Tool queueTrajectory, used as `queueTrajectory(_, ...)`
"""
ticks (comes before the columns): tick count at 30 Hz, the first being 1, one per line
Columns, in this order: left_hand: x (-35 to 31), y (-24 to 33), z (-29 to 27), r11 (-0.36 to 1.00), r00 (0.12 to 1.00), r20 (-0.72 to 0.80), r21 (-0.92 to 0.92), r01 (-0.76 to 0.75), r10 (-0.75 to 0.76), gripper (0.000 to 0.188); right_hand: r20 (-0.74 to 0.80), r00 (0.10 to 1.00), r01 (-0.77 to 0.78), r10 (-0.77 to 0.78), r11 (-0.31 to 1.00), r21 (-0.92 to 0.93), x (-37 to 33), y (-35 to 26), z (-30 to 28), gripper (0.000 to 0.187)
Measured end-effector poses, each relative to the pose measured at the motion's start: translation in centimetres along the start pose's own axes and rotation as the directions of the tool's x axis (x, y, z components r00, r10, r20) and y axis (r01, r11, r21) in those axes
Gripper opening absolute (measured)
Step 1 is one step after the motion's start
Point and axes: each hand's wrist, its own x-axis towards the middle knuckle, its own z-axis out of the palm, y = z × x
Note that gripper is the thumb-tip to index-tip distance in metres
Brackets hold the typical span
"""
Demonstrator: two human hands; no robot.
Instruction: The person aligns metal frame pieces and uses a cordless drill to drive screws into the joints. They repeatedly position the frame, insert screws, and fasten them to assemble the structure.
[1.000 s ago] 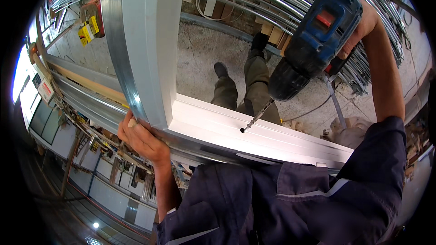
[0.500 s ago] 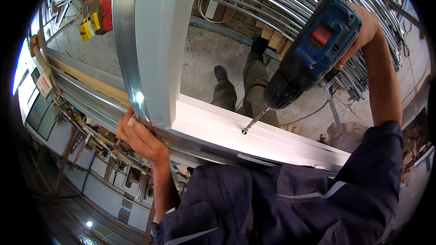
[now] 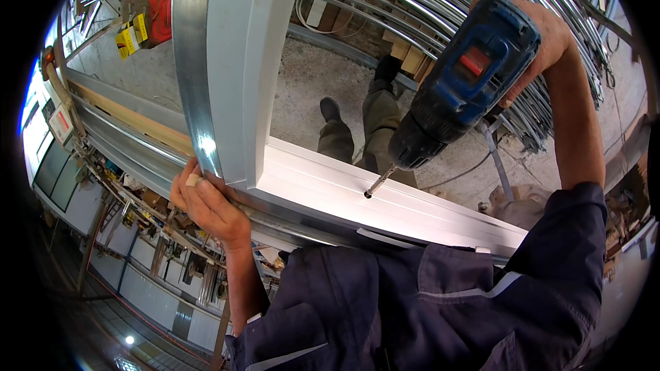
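My right hand (image 3: 543,45) is closed round the grip of a blue and black cordless drill (image 3: 450,86) with a red patch on its body. The drill slants down toward me. Its thin bit (image 3: 381,181) stands with the tip in a dark hole in the white face of a window or door frame (image 3: 309,177). Part of the bit is hidden in that hole. At the frame's near left corner, my left hand (image 3: 216,211) grips the edge, its fingers bent round a shiny metal strip (image 3: 194,82) along the outer side. A pale wrap covers one fingertip.
Long metal rods (image 3: 405,0) lie in a bundle beyond the frame, over wood blocks (image 3: 410,55). A red tool with a yellow label (image 3: 134,34) sits at the far left. My legs and shoes (image 3: 331,110) show through the frame opening. A shelf with clutter runs along the left.
The drill has come slightly down and left, and a little less of its bit shows above the frame. My left hand keeps its hold at the corner. The whole view has shifted slightly.
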Motion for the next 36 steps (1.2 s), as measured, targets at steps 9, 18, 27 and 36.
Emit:
queueTrajectory(9, -0.3, -0.5, -0.5, 0.999, 0.998, 0.069, 0.042, -0.003, 0.0, 0.04, 0.013, 0.999, 0.039, -0.037, 0.995, -0.097, 0.7, -1.1, 0.4, 0.07)
queueTrajectory(18, 0.2, 0.2, -0.3, 1.0, 0.999, 0.03, 0.022, -0.018, 0.017, 0.036, 0.036, 0.998, -0.058, 0.058, 0.998, -0.004, 1.9, -2.0, 1.0, 0.06)
queueTrajectory(27, 0.4, 0.3, -0.4, 0.999, 0.999, 0.024, 0.032, -0.025, 0.024, 0.035, 0.002, 0.998, 0.065, -0.065, 0.994, 0.085, 1.3, -0.1, 1.5, 0.057)
queueTrajectory(36, 0.5, 0.2, -0.4, 0.999, 0.999, 0.017, 0.037, -0.04, 0.039, 0.036, 0.001, 0.996, 0.089, -0.09, 0.994, 0.065, 2.1, 0.4, 1.1, 0.056)
